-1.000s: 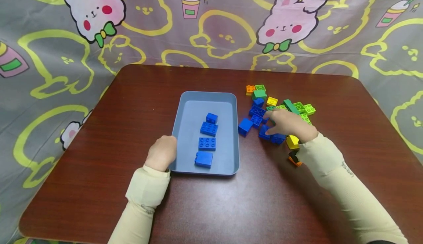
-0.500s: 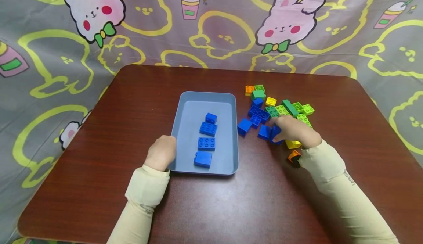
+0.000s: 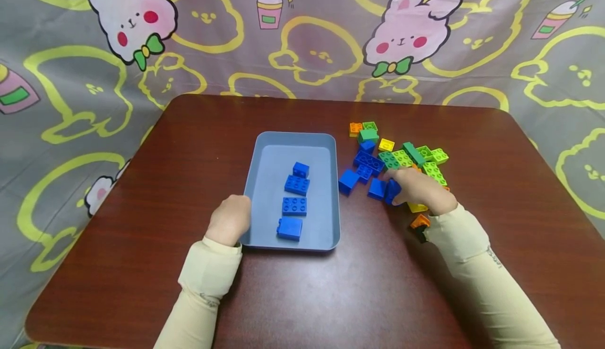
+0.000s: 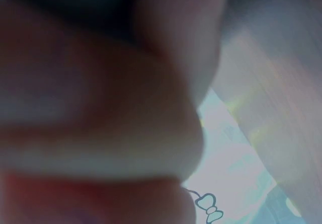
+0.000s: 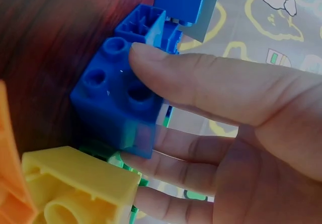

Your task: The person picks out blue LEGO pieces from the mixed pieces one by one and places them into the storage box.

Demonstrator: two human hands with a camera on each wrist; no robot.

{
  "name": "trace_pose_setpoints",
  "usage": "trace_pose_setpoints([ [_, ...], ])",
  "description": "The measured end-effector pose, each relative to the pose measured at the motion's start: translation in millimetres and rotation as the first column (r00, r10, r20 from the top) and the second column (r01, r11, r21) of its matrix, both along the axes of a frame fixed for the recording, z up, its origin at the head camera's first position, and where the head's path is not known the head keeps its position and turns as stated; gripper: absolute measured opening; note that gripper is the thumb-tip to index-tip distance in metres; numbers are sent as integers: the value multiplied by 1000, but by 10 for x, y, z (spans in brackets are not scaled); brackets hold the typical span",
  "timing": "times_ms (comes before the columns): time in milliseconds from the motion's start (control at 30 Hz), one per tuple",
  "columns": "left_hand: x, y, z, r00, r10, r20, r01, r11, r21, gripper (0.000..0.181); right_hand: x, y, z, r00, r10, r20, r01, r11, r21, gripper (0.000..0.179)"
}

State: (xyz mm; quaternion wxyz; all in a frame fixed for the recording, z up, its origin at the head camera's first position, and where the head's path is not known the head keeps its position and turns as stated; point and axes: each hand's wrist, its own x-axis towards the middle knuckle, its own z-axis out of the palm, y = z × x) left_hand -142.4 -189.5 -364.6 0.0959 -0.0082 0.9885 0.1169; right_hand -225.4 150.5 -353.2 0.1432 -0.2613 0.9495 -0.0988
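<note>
My right hand [image 3: 417, 187] pinches a blue toy brick [image 3: 391, 191] at the near side of the loose pile. In the right wrist view the thumb [image 5: 171, 73] lies over the studded face of that blue brick [image 5: 108, 100], and the other fingers reach behind it. Just left of it sits another blue brick [image 3: 377, 188]. My left hand [image 3: 230, 218] grips the left rim of the blue-grey tray [image 3: 335, 202], its curled fingers blurred in the left wrist view. Several blue bricks, among them a six-stud one [image 3: 294, 206], lie in a column inside the tray.
Beyond the right hand spread green bricks [image 3: 414, 154], a yellow brick [image 3: 386, 144] and an orange brick [image 3: 355, 129]. A yellow brick [image 5: 80, 178] and an orange brick [image 5: 12, 168] stand close under the right hand. Patterned cloth [image 3: 321, 83] hangs behind the brown table [image 3: 208, 144].
My right hand has shifted a little right and closed on a blue brick, which has tipped up on its side. The left hand stays at the tray's rim.
</note>
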Motion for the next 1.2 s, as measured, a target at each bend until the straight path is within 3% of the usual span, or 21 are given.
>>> trace_pose_setpoints([
  [700,23,16,27,1000,2,-19,-2,1000,0,26,26,33,-40,996,21,-92,-22,1000,-10,31],
  [1033,40,9,28,999,-5,-33,6,1000,8,26,15,-76,183,989,-2,-150,0,1000,-13,24],
  [1200,35,4,32,999,-14,-33,14,1000,10,26,-5,-258,346,984,-38,-175,47,998,49,33],
])
